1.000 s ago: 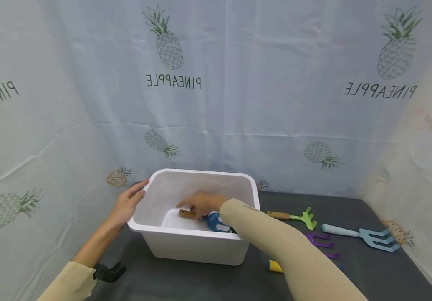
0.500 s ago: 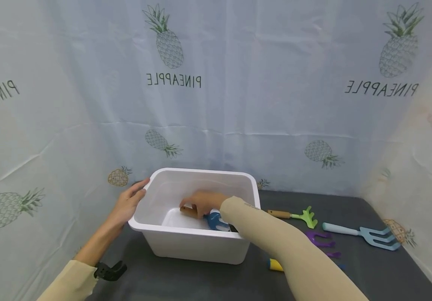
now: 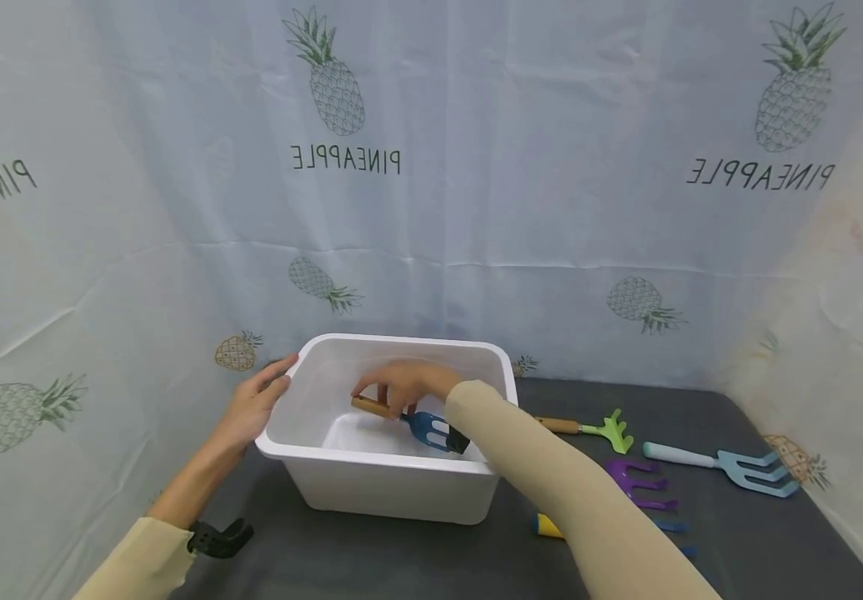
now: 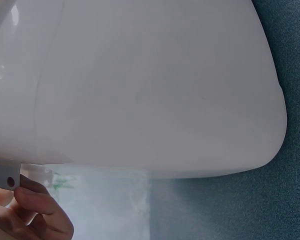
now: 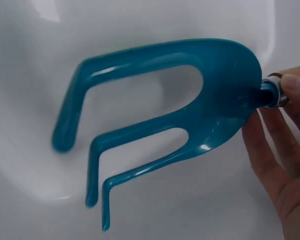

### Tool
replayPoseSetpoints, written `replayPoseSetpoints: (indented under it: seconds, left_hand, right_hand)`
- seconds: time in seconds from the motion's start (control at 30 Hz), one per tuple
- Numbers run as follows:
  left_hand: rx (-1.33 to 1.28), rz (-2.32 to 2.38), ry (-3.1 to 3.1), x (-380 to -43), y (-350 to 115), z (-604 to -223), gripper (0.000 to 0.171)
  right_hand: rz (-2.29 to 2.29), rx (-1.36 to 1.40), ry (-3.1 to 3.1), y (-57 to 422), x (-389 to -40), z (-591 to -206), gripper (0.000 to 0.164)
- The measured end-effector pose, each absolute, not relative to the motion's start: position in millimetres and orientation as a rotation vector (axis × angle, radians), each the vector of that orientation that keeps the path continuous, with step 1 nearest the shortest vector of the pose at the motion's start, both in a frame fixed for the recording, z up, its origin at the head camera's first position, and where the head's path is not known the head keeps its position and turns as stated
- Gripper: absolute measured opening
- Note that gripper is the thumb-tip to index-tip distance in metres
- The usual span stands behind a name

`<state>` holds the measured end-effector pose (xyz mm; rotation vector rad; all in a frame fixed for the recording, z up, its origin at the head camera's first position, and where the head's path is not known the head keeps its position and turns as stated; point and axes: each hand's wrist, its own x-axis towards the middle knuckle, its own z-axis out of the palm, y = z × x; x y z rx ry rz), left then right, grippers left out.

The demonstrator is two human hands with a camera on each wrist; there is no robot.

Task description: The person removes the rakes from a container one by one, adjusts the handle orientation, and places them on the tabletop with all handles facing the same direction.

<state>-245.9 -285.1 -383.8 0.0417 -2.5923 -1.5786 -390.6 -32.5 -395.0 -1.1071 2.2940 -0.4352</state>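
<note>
My left hand (image 3: 254, 408) holds the left rim of a white plastic tub (image 3: 393, 493). In the left wrist view its fingers (image 4: 40, 202) curl at the rim's edge, beside a small hole. My right hand (image 3: 404, 385) reaches down inside the tub and pinches the wooden handle (image 3: 368, 406) of a blue hand cultivator (image 5: 227, 85) near its metal collar. The handle points left and the head points right, over the tub floor. Three bent tines fill much of the right wrist view, with the white tub floor behind them.
Right of the tub on the dark table (image 3: 371, 558) lie a green hand rake (image 3: 614, 432) with wooden handle, a light-blue hand fork (image 3: 746, 475), a purple-tined tool (image 3: 629, 479) and a yellow-handled tool (image 3: 548, 526). The right sleeve (image 3: 574, 483) partly covers them. A pineapple-print curtain (image 3: 476, 167) surrounds the table.
My right hand has closed its fingers on the cultivator's handle and raised it a little from the tub floor. The left hand stays at the rim.
</note>
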Motion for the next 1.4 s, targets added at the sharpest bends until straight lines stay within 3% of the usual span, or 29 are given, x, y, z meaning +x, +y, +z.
replayPoseSetpoints:
  seconds: [0.57, 1.4]
  left_hand:
    - [0.063, -1.573, -2.586, -247, -283, -384, 0.052]
    - [0.102, -1.574, -2.614, -248, -282, -384, 0.053]
  right_hand:
    - [-0.609, -1.248, 2.231, -23, -392, -364, 0.078]
    - [-0.514, -1.484, 2.300, -29, -372, -346, 0.074]
